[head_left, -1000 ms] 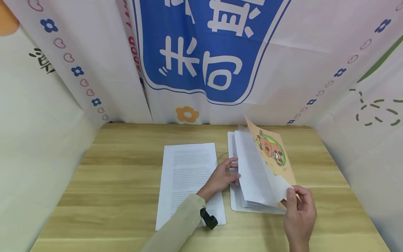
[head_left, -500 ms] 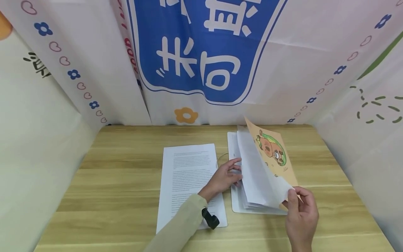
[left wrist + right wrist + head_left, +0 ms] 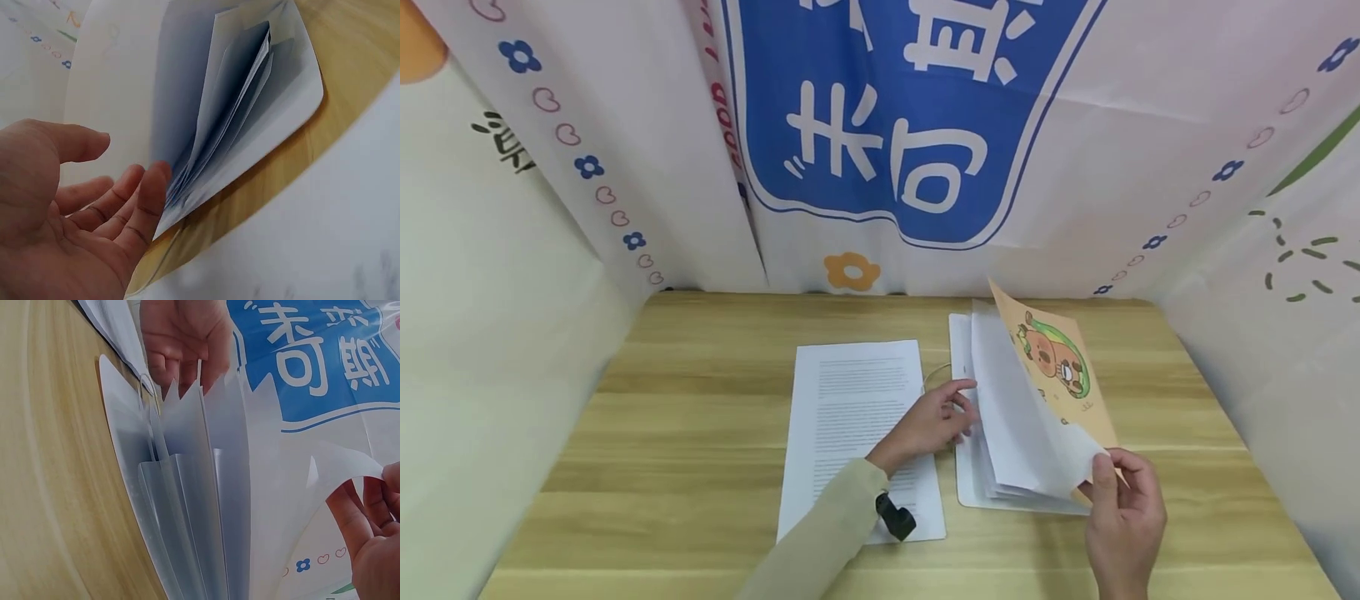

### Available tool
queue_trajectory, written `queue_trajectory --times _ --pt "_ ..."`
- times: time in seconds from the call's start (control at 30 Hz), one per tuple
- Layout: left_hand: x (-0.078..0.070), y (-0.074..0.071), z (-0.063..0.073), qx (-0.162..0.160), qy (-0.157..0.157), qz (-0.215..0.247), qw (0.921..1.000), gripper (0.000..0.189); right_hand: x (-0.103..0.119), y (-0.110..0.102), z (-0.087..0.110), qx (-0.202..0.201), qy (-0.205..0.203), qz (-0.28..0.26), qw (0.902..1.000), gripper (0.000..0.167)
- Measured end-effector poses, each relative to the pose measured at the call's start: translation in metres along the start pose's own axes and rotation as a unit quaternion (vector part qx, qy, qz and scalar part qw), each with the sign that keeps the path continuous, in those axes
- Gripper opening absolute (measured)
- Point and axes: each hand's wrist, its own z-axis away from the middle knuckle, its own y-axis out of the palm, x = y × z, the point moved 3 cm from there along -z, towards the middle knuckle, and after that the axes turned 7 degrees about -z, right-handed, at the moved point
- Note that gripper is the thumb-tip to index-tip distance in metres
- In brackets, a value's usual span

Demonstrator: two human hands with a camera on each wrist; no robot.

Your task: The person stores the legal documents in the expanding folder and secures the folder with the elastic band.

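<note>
A file folder (image 3: 1026, 417) with an orange cover (image 3: 1063, 367) bearing a cartoon animal stands partly open on the table. Its white inner pockets (image 3: 215, 481) fan out in the right wrist view. My right hand (image 3: 1126, 517) pinches the lower right corner of the white flap between thumb and fingers, bending it. My left hand (image 3: 931, 422) is at the folder's left side, fingers loosely bent and thumb apart. In the left wrist view its fingertips (image 3: 159, 172) lie by the pocket edges; whether they touch cannot be told. Printed sheets (image 3: 857, 400) lie partly under the left forearm.
A thin elastic cord (image 3: 934, 372) loops from the folder's left edge toward the sheets. The wooden table (image 3: 700, 467) ends at a cloth wall (image 3: 1075, 208) behind, with more cloth on both sides. A black strap (image 3: 895, 517) is on the left sleeve.
The left fingers have drawn slightly back from the pocket edges and bent a little more. The right hand keeps its pinch on the flap. The view has shifted slightly.
</note>
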Motion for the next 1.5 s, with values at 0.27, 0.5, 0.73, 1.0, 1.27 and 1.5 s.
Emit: queue_trajectory --times 0.27,0.5,0.73,1.0,1.27,1.5 --pt "-0.013 -0.044 0.031 -0.022 0.071 -0.217 0.9733 0.042 0.001 0.001 -0.003 0.001 -0.006 0.002 1.0 0.005" --pt "-0.001 -0.09 0.082 -0.04 0.029 -0.377 0.9247 0.059 0.003 -0.002 -0.003 -0.003 -0.007 0.006 1.0 0.005" --pt "0.016 -0.122 0.128 -0.07 -0.056 -0.424 0.9011 0.086 0.002 -0.002 -0.004 0.007 -0.016 -0.018 0.9997 0.01" --pt "0.037 -0.139 0.162 -0.075 -0.111 -0.431 0.8926 0.122 0.001 0.002 -0.003 0.0 0.009 0.005 0.9999 0.005" --pt "0.04 -0.148 0.169 -0.077 -0.105 -0.454 0.8814 0.122 0.0 0.003 0.0 0.007 -0.001 -0.022 0.9997 0.008" --pt "0.044 -0.144 0.17 -0.074 -0.105 -0.455 0.881 0.118 -0.001 0.002 0.0 0.004 0.012 0.001 0.9999 0.004"
